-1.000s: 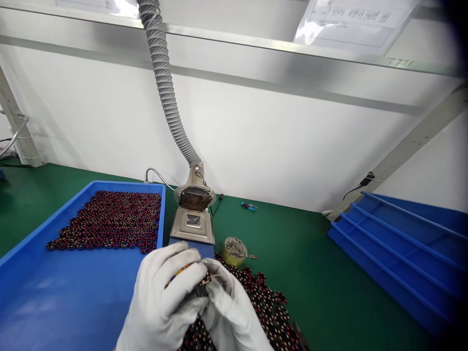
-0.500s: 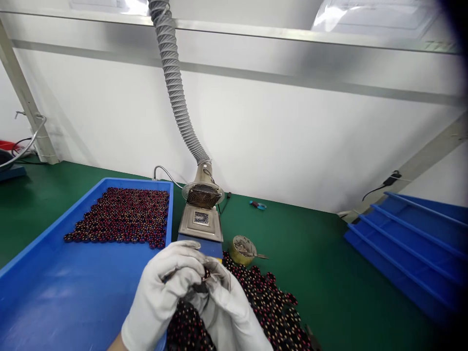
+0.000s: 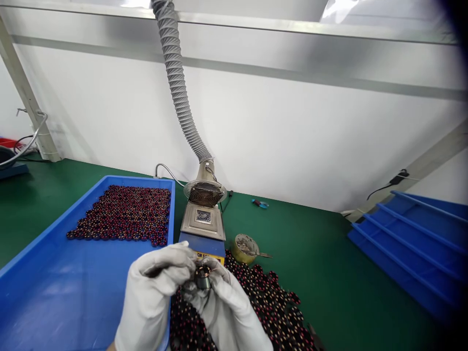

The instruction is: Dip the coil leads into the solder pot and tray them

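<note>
Ring part (image 3: 202, 279) with copper windings is lower center, pinched in the gloved right hand (image 3: 229, 292); left hand (image 3: 159, 280) is right up against it, honestly can't tell if it's gripping. Blue tray (image 3: 91, 282) sits lower left.

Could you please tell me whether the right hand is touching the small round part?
Touching: the head view shows the right hand holding the round part at its edge.

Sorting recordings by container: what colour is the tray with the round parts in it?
Blue; the tray shows best in the head view.
</note>
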Motion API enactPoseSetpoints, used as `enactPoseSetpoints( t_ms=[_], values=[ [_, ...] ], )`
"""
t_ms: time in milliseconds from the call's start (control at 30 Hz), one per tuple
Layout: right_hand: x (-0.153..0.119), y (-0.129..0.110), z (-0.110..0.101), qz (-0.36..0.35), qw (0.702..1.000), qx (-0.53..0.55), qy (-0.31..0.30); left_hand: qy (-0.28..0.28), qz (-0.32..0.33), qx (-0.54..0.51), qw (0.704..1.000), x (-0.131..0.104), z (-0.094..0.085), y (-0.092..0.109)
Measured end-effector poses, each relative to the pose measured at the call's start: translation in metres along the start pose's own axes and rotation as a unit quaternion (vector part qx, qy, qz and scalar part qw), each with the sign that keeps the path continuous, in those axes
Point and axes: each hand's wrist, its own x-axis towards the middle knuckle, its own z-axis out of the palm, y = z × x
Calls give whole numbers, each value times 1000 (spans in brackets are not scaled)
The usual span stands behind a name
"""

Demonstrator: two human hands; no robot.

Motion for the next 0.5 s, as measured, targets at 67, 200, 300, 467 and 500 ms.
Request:
enactPoseSetpoints(
  t_ms=[67, 200, 300, 467, 500],
  values=[
    [0, 0, 0, 1, 1000, 4, 0, -25, -5, 32, 999, 4, 1, 6],
    [1, 1, 0, -5, 1000, 2, 18, -155, 8, 160, 975, 8, 4, 8],
    [1, 1, 0, 3, 1000, 5, 10, -124, 62, 145, 980, 6, 2, 2],
    [0, -1, -3, 43, 998, 40, -14, -22, 12, 122, 992, 6, -6, 9],
    [1, -1, -4, 48, 998, 45, -11, -39, -5, 159, 987, 7, -6, 12]
  ],
)
